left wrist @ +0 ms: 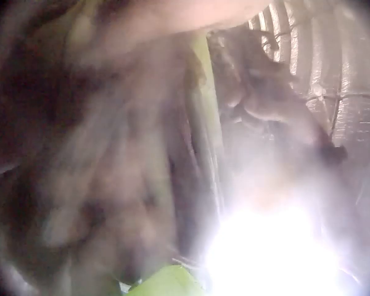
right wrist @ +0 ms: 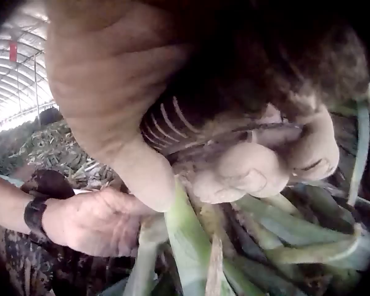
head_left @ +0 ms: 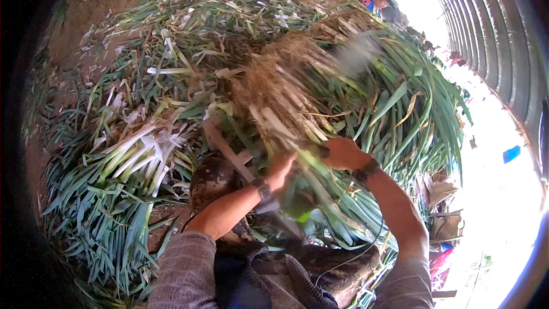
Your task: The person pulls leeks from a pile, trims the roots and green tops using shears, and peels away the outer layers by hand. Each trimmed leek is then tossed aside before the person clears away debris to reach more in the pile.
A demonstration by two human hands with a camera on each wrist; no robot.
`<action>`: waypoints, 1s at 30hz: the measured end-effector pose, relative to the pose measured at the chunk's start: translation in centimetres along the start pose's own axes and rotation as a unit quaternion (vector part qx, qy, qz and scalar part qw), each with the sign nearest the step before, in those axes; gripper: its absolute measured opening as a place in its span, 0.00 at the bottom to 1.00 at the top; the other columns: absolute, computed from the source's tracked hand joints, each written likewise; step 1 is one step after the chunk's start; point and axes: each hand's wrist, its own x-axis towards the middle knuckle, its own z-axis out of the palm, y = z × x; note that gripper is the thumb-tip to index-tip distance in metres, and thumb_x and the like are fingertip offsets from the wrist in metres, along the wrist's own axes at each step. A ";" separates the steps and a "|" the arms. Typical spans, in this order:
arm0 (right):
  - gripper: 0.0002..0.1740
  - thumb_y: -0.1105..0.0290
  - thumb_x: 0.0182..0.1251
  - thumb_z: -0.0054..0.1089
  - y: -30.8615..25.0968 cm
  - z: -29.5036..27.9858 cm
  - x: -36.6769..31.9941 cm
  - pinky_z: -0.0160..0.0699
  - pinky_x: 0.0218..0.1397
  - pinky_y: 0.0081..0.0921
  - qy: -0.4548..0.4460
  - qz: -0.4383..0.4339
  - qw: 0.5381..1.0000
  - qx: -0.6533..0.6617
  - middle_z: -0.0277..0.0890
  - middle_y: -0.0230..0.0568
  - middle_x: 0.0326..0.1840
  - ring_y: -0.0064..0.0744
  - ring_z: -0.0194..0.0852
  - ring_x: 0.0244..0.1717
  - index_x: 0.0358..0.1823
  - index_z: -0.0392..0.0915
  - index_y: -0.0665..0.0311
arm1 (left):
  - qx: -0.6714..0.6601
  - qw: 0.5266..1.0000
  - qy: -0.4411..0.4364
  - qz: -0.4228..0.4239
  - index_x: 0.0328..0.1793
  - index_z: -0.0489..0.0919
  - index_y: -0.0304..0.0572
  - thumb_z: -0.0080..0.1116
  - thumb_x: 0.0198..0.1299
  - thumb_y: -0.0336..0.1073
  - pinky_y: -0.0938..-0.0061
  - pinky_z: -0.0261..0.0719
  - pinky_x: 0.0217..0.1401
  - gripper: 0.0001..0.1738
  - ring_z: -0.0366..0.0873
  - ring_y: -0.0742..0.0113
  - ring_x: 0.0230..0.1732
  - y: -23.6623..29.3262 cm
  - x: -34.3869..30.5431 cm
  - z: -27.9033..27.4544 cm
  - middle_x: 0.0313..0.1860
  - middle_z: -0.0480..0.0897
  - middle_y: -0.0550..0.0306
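Note:
In the head view my left hand (head_left: 279,170), with a band at its wrist, is at the stalks of a leek bunch (head_left: 306,160) in front of me. My right hand (head_left: 346,154) grips the same bunch a little farther right, its wrist also banded. Up close in the right wrist view, the right thumb and curled fingertips pinch a pale green leek stalk (right wrist: 186,240). A dark ribbed thing (right wrist: 172,126) shows inside that hand; I cannot tell what it is. The left hand (right wrist: 95,222) bends its fingers behind a stalk beside it. Much of the left wrist view is blurred.
A large leek pile (head_left: 394,97), roots toward the middle, lies ahead and right. More leeks (head_left: 131,160) lie at left. A brown bar (head_left: 226,149) slants beside my left forearm. Another person (head_left: 378,3) is far back, under the curved ribbed roof (head_left: 486,28).

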 end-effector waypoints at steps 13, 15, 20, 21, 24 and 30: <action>0.18 0.55 0.64 0.54 5.1 1.0 -12.7 0.78 0.46 0.50 -0.033 0.065 0.996 0.058 0.82 0.56 0.36 0.57 0.82 0.39 0.44 0.80 0.61 | 0.525 0.624 0.347 0.463 0.60 0.68 0.30 0.62 0.66 0.43 0.53 0.74 0.49 0.27 0.75 0.54 0.48 2.4 0.9 -3.6 0.48 0.76 0.47; 0.17 0.56 0.64 0.53 6.0 1.7 -14.2 0.78 0.46 0.49 -0.028 0.071 0.993 0.091 0.82 0.55 0.35 0.57 0.82 0.38 0.42 0.81 0.61 | 0.397 0.867 0.131 0.270 0.69 0.65 0.37 0.58 0.68 0.50 0.48 0.66 0.72 0.32 0.65 0.49 0.70 3.5 0.0 -2.9 0.69 0.68 0.43; 0.17 0.57 0.64 0.52 6.6 2.0 -17.0 0.78 0.47 0.51 -0.067 0.028 0.997 0.029 0.82 0.56 0.35 0.58 0.81 0.39 0.42 0.82 0.61 | 0.137 0.962 0.217 0.090 0.60 0.69 0.31 0.64 0.63 0.45 0.55 0.79 0.46 0.29 0.77 0.60 0.48 2.6 3.7 -1.9 0.45 0.78 0.53; 0.17 0.57 0.64 0.52 6.6 2.1 -17.6 0.78 0.48 0.51 -0.070 0.030 0.997 0.013 0.81 0.56 0.35 0.58 0.82 0.39 0.42 0.82 0.60 | 0.107 0.954 0.262 0.100 0.60 0.68 0.31 0.65 0.62 0.45 0.56 0.80 0.43 0.30 0.79 0.60 0.45 1.9 5.0 -2.2 0.43 0.79 0.54; 0.17 0.57 0.60 0.58 7.9 2.1 -18.4 0.77 0.43 0.48 0.015 0.044 0.995 0.089 0.80 0.56 0.31 0.56 0.81 0.35 0.39 0.81 0.63 | 0.169 0.937 0.291 0.091 0.58 0.72 0.33 0.66 0.60 0.46 0.57 0.83 0.44 0.29 0.80 0.58 0.44 2.4 5.6 -1.8 0.44 0.80 0.51; 0.18 0.58 0.57 0.64 8.5 1.4 -20.3 0.76 0.40 0.44 -0.037 0.059 0.993 0.092 0.79 0.53 0.30 0.52 0.79 0.31 0.41 0.80 0.65 | 0.073 0.997 -0.011 0.033 0.66 0.72 0.42 0.66 0.61 0.45 0.53 0.72 0.64 0.30 0.71 0.58 0.64 6.3 1.1 0.9 0.65 0.74 0.53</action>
